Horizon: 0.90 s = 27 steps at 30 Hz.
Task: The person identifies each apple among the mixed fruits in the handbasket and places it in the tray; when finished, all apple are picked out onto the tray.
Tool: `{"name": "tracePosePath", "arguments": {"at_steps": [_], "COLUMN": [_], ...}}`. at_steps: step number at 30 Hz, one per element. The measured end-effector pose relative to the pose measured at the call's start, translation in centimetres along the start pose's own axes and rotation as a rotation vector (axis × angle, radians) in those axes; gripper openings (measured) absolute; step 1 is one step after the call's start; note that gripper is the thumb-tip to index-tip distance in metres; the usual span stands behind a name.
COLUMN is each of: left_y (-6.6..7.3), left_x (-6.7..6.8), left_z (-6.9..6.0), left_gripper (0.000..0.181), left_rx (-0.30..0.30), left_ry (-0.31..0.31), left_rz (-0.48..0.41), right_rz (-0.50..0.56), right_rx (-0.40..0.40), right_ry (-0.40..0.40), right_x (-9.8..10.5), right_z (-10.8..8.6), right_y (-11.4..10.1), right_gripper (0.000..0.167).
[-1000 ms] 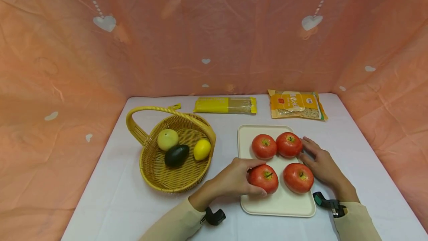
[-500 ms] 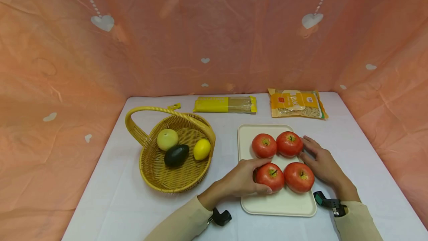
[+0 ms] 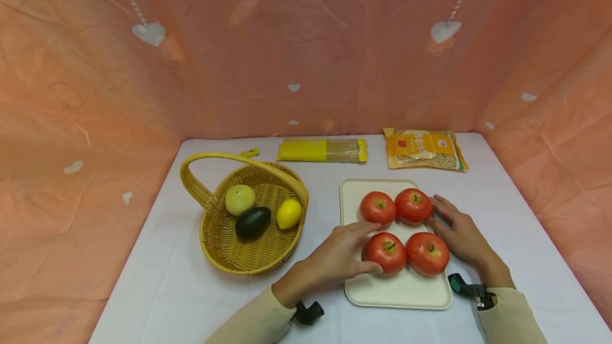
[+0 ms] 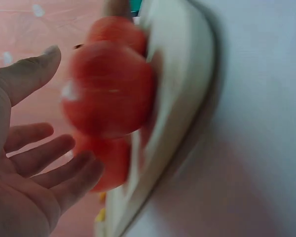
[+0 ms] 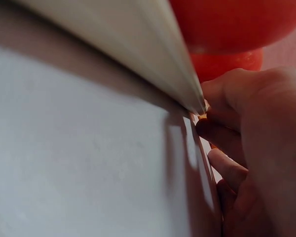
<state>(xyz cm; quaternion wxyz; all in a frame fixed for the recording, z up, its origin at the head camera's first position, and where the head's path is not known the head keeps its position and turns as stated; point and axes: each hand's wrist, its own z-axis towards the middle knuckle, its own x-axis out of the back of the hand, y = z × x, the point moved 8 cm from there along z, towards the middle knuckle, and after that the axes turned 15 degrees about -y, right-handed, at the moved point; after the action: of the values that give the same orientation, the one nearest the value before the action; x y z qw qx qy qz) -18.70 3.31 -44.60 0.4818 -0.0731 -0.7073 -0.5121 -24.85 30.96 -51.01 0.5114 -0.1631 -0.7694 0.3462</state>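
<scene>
A cream tray (image 3: pixel 397 293) bears several red apples. My left hand (image 3: pixel 334 256) is spread around the left side of the near left apple (image 3: pixel 386 254); in the left wrist view a gap shows between its fingers and the blurred apple (image 4: pixel 108 89). That apple sits against the near right apple (image 3: pixel 427 255). Behind them stand the far left apple (image 3: pixel 377 208) and the far right apple (image 3: pixel 413 206). My right hand (image 3: pixel 460 231) rests at the tray's right edge, fingers loosely bent beside the far right apple; in the right wrist view its fingertips lie along the tray rim (image 5: pixel 153 54).
Left of the tray stands a wicker basket (image 3: pixel 251 269) with a tall handle. Inside lie a pale green round fruit (image 3: pixel 240 199), a dark avocado (image 3: pixel 253 222) and a lemon (image 3: pixel 289 214). A noodle pack (image 3: pixel 322 150) and an orange food bag (image 3: pixel 425 149) lie along the back.
My left hand slid the near left apple rightward against its neighbour, then let go and drew back slightly left. The right hand has stayed at the tray's edge.
</scene>
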Motion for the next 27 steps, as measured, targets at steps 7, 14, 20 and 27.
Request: {"name": "tracePosePath", "arguments": {"at_steps": [7,14,20,27], "left_y": [1.0,2.0,3.4,3.2], "left_x": [4.6,14.1,23.7,30.5], "left_z": [-4.6,-13.5,-22.1,-28.7], "left_gripper": [0.057,0.034,0.050,0.078], "left_rx": [-0.083,-0.189,-0.102,0.180], "left_ry": [0.081,0.411,0.719,0.969], "left_rz": [-0.142,0.018,0.364,0.683], "right_rz": [-0.058,-0.223,-0.416,-0.617], "right_rx": [-0.006,0.039,0.225,0.493], "right_ry": [0.029,0.196,0.389,0.679], "right_x": [1.3,6.1,11.8,17.7], "right_z": [-1.1,-3.8,-6.3,-8.7], "right_y": [-0.4,-2.9,-7.3,-13.7], "right_gripper": [0.055,0.053,0.047,0.077]}}
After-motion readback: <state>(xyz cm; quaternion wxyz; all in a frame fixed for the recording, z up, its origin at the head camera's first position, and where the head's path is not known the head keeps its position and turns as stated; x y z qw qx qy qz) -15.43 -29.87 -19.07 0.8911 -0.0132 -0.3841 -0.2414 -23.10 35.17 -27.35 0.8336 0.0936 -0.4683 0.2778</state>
